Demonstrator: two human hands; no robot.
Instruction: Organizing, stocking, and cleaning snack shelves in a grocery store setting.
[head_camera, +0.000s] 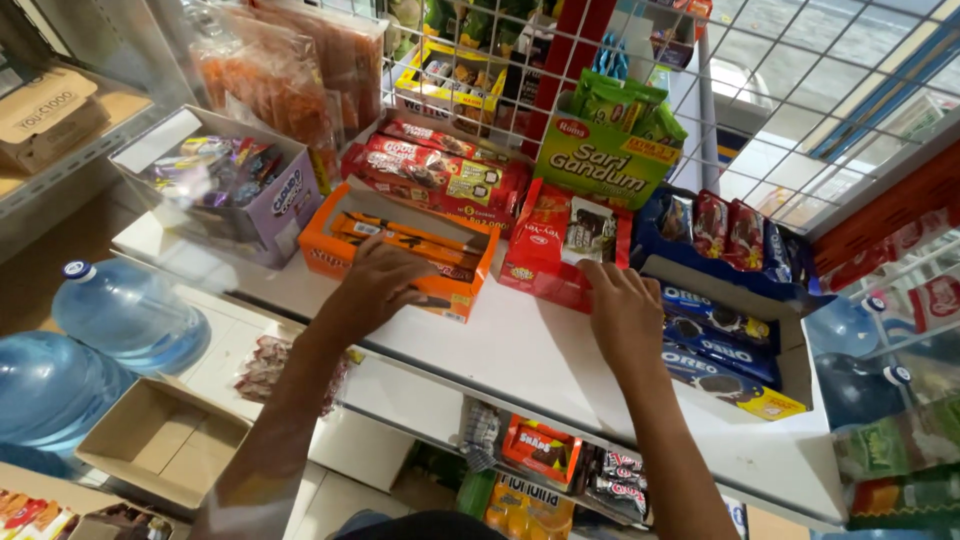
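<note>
Nearest, the left hand (375, 285) lies flat, fingers spread, inside the open orange cardboard display box (330, 245), pressing on the long orange snack bars (400, 235) it holds on the white shelf (540, 365). The right hand (622, 312) rests open, holding nothing, just beside the red cardboard box (535, 250) of wafer packets to the right, with blue biscuit packs (720, 335) farther right.
</note>
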